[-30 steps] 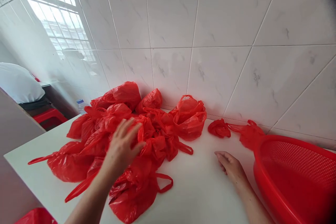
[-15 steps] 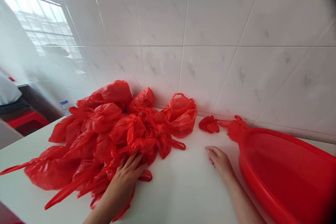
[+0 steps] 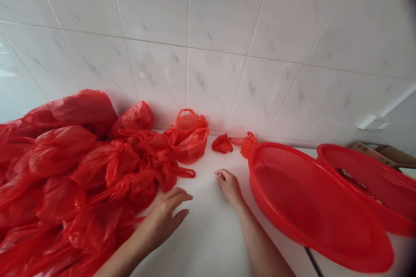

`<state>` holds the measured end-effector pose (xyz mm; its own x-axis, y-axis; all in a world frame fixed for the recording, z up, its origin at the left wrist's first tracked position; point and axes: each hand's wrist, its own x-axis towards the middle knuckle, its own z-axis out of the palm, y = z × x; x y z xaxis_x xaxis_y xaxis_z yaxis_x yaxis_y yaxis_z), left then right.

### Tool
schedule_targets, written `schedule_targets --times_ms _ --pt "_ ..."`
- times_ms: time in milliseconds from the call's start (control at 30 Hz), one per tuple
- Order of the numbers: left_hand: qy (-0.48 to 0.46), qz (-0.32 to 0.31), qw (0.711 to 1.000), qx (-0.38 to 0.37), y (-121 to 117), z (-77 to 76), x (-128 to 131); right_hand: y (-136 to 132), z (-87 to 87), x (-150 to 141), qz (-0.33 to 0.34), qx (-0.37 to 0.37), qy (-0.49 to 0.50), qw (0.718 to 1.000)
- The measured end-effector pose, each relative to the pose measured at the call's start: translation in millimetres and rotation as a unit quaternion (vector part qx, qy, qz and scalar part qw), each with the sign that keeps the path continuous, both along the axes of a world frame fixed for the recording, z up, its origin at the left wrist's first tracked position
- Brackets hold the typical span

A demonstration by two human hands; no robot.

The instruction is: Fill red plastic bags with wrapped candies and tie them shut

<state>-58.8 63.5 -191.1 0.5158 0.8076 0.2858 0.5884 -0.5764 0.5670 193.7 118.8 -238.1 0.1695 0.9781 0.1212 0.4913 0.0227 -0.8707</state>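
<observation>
A big heap of red plastic bags (image 3: pixel 71 181), several of them looking full and tied, covers the left of the white table (image 3: pixel 201 233). My left hand (image 3: pixel 164 216) hovers at the right edge of this heap, fingers and thumb apart, holding nothing. To its right, my right hand (image 3: pixel 229 187) rests loosely curled over the table, and nothing shows in its fingers. Behind the hands, a red bag with loop handles (image 3: pixel 190 138) stands against the wall. Two small crumpled red bags (image 3: pixel 222 143) lie right of it.
At the right sits a red plastic basket (image 3: pixel 292 207) with a perforated wall. Beyond it is a second red basket (image 3: pixel 386 181) with a few small dark and whitish items inside. A cardboard box (image 3: pixel 386 153) stands behind. The tiled wall (image 3: pixel 214 82) bounds the table's back.
My view has swung right, bringing the second basket and the box into sight. My left hand has come off the bags and moved right. The right hand stays curled.
</observation>
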Motion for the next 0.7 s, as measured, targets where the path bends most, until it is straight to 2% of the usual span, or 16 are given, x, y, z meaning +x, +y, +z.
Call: schedule_targets --times_ms 33,100,200,300,433,500,600,700 --pt "-0.016 -0.007 1.000 -0.009 6.5 -6.1 17.2 -1.6 0.5 -1.9 -0.003 0.006 -0.009 1.000" --pt "-0.030 0.020 0.999 -0.007 18.9 -22.5 48.0 -5.8 1.6 -6.2 -0.014 0.022 -0.025 0.999" --pt "0.022 0.045 0.998 0.030 32.0 -47.9 76.2 -13.8 1.7 -11.0 -0.032 0.045 -0.041 0.998" --pt "0.065 0.015 0.997 0.047 38.5 -61.8 79.8 -21.2 -1.2 -12.5 -0.040 0.060 -0.050 0.996" --pt "0.056 -0.011 0.998 0.037 40.2 -60.0 70.4 -30.5 -0.6 -16.1 -0.032 0.077 -0.056 0.995" --pt "0.051 -0.010 0.998 0.032 39.0 -57.1 68.7 -39.2 8.3 -21.5 -0.022 0.080 -0.055 0.995" --pt "0.048 -0.010 0.998 0.033 38.7 -57.3 69.6 -63.7 36.3 -28.7 0.015 0.127 -0.096 0.987" --pt "0.040 -0.010 0.998 0.050 41.3 -61.5 70.1 -96.9 71.4 -24.5 -0.003 0.224 -0.212 0.951"
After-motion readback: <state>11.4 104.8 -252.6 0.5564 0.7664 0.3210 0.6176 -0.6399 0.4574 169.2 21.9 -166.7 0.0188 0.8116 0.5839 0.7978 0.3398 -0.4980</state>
